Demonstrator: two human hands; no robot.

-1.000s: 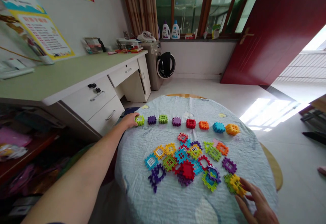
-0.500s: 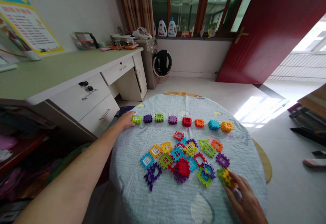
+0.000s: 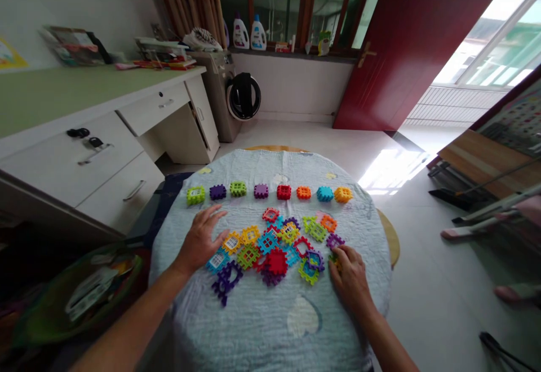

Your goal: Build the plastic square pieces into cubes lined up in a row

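Our right hand [image 3: 351, 270] curls palm-down over a yellow toothed panel [image 3: 337, 262] that peeps out beneath its fingertips; the fingers hide the contact, so we cannot tell whether they pinch it or only rest there. A purple toothed panel [image 3: 335, 240] lies just beyond those fingertips, and to their left a purple ring-shaped piece [image 3: 315, 260] overlaps a green toothed panel [image 3: 310, 278]. Were we to drag that hand sideways, its knuckles could push these neighbours out of place. Our left hand [image 3: 202, 237] is spread and empty; its thumb is close to a yellow window panel [image 3: 232, 242], with a blue window panel [image 3: 217, 260] just below. A careless sweep there might shove both into the heap. Beyond the left fingertips sits a lime-green block [image 3: 195, 194]; reaching too far could knock it, and rucked tablecloth [image 3: 253, 327] might tilt it.
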